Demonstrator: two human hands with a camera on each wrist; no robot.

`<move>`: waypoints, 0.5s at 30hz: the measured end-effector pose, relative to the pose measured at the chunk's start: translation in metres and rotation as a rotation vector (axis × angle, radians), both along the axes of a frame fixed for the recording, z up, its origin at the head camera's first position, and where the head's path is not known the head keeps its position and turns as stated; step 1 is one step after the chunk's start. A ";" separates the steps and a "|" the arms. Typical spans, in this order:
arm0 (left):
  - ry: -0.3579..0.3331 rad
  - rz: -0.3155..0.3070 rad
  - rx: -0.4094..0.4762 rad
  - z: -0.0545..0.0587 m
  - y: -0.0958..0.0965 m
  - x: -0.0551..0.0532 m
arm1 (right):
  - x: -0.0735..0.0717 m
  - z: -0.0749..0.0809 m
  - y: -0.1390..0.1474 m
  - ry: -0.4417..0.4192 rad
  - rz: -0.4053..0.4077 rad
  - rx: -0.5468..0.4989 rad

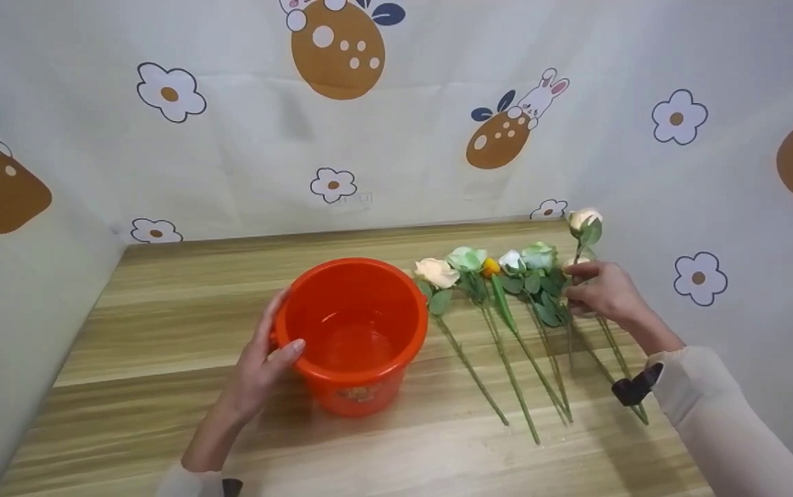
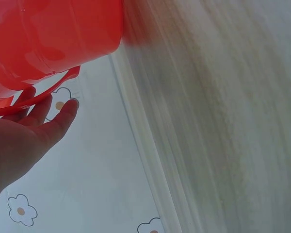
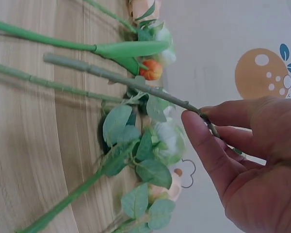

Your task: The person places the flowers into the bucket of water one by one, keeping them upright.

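Note:
A red plastic bucket (image 1: 358, 400) stands upright on the wooden table, its inside visible from above. My left hand (image 1: 261, 359) grips its left side, thumb over the rim and fingers outside. In the left wrist view, the bucket's handle (image 2: 53, 90) crosses those fingers. On the right, my right hand (image 1: 607, 293) pinches an artificial rose (image 1: 584, 222) by its stem between thumb and fingers. The pale peach bloom points up, and the stem (image 3: 116, 76) slants over the other flowers in the right wrist view.
Several artificial flowers lie right of the bucket, among them a peach rose (image 1: 437, 273), a green rose (image 1: 467, 259), an orange bud (image 1: 491, 267) and a white bloom (image 1: 510, 259). Their stems point toward the front of the table (image 1: 182, 310). A printed curtain (image 1: 244, 159) hangs behind.

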State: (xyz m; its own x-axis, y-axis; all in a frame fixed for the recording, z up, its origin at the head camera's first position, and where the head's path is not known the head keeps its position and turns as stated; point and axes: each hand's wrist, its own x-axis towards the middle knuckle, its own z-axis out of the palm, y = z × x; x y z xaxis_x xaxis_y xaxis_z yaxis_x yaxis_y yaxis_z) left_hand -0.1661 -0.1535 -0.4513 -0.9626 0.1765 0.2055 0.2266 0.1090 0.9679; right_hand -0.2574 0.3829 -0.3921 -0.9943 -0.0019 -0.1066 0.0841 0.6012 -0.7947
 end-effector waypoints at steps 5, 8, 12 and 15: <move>0.008 -0.003 0.017 0.000 0.000 0.000 | 0.000 0.003 -0.009 0.027 0.010 -0.075; 0.008 -0.001 0.015 -0.001 0.000 -0.001 | 0.001 0.004 -0.014 0.038 0.016 -0.092; 0.003 0.003 0.006 -0.001 0.000 0.000 | -0.001 0.003 -0.022 0.042 0.011 -0.129; -0.005 0.006 -0.003 -0.001 0.000 0.000 | -0.002 0.002 -0.027 0.034 0.005 -0.149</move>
State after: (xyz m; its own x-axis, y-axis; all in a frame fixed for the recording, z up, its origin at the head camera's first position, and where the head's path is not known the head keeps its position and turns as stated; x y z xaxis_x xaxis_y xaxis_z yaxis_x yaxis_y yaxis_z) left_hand -0.1656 -0.1538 -0.4521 -0.9646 0.1717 0.2001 0.2211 0.1131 0.9687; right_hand -0.2596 0.3564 -0.3897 -0.9973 -0.0202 -0.0713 0.0531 0.4765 -0.8776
